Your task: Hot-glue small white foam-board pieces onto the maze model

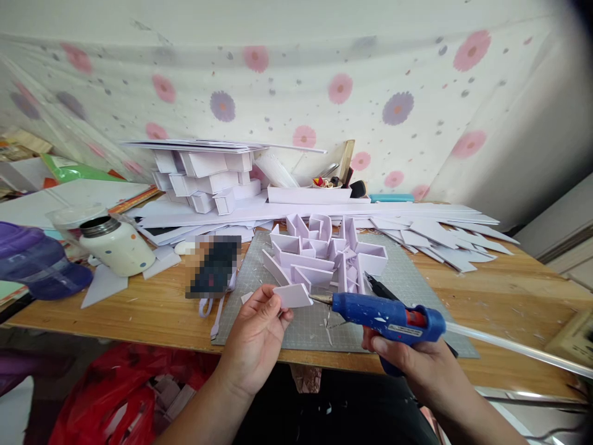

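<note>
Between the thumb and fingers of my left hand (262, 327) is a small white foam board strip (294, 296). My right hand (407, 358) is wrapped around a blue hot glue gun (386, 316), with a long clear glue stick (509, 346) jutting from its back. The gun's metal nozzle is at the strip's right end; whether it touches I cannot tell. Just beyond both hands, a white model of upright foam board walls (310, 262) stands on the grey cutting mat (290, 337). A black pen-like tool (382, 287) lies partly behind the gun.
Board offcuts (440, 238) lie at the back right. Stacked white board boxes (208, 176) rise at the back left. A white bottle (118, 247), a purple cup (39, 262) and a blurred dark device (215, 266) stand or lie leftward. A red bag (106, 389) hangs below the table edge.
</note>
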Tool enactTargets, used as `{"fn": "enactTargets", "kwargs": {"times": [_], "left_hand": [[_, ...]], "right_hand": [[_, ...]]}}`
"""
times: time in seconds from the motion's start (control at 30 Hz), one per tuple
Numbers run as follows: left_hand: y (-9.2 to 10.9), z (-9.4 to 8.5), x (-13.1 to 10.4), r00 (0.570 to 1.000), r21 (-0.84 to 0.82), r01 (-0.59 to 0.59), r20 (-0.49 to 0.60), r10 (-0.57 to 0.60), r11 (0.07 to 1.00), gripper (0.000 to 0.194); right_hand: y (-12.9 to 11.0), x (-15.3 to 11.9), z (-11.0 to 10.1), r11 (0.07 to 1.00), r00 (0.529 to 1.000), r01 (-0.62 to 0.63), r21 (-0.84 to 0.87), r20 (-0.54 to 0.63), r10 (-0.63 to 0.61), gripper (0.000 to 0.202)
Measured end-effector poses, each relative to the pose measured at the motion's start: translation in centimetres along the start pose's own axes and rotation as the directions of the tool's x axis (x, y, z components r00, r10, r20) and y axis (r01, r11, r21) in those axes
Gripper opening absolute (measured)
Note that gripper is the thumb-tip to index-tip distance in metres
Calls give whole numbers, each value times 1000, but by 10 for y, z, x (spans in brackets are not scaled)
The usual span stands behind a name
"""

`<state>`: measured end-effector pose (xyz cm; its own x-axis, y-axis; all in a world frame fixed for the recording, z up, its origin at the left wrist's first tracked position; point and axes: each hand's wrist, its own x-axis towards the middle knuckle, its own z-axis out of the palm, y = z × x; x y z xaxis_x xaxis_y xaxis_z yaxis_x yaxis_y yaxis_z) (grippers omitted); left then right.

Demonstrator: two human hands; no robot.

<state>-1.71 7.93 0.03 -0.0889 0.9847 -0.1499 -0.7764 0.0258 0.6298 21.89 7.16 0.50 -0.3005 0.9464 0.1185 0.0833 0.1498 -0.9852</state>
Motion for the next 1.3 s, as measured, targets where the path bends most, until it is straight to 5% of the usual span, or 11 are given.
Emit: {"fn": "enactTargets", "kwargs": {"times": [0.5, 0.7, 1.3], "left_hand": [[-8, 15, -8, 991, -80, 124, -49, -128, 989, 14], [-12, 23, -13, 985, -103, 154, -60, -160, 983, 15], [-16, 26, -18, 983, -135, 155, -77, -166, 979, 14]], "right_hand": [[-12, -5, 21, 998, 956, 15, 65, -294, 4, 16], [-16, 0, 23, 983, 950, 163, -86, -255, -179, 16], [-6, -5, 14, 950, 965, 163, -266, -156, -209, 16]]}}
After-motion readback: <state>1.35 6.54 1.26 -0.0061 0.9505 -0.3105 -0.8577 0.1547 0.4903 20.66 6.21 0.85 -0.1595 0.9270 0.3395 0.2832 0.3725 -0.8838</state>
